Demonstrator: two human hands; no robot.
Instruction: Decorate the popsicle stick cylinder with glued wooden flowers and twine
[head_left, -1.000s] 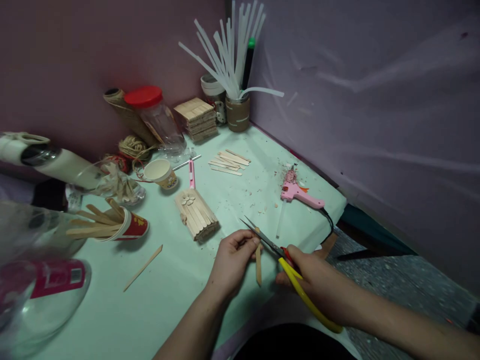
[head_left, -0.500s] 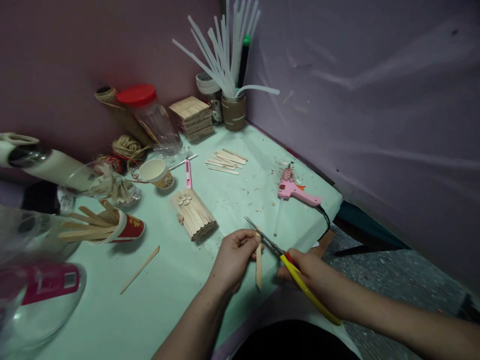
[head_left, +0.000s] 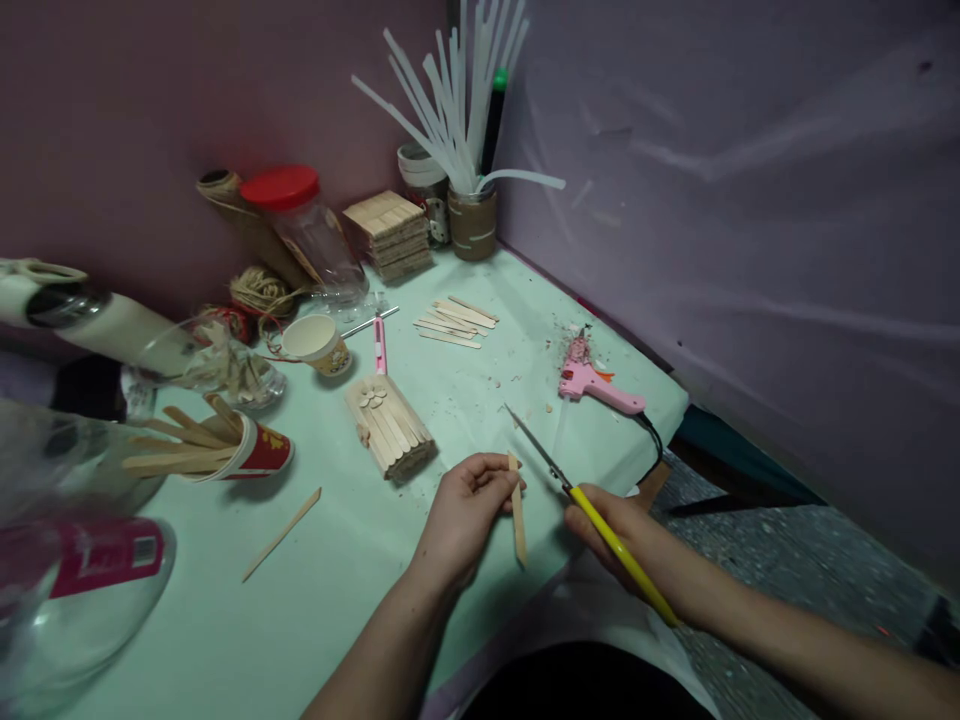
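My left hand [head_left: 459, 518] pinches the top of a short wooden stick [head_left: 517, 511] that hangs down over the table's front edge. My right hand [head_left: 611, 530] grips yellow-handled scissors [head_left: 577, 497] just right of the stick; their blades are closed and point up and left, apart from the stick. A small block built of glued sticks [head_left: 390, 428] lies on the pale green table [head_left: 360, 560] just beyond my left hand.
A pink glue gun [head_left: 598, 386] with a black cord lies at the right edge. Loose sticks [head_left: 452, 322] lie further back, and one [head_left: 283, 534] at the left. A tipped red cup of sticks [head_left: 247, 452], jars, twine and a holder of glue rods [head_left: 471, 222] line the back and left.
The scissors' blades were open around the top of the stick; now they are closed and drawn back to the right. The stick stays in my left hand.
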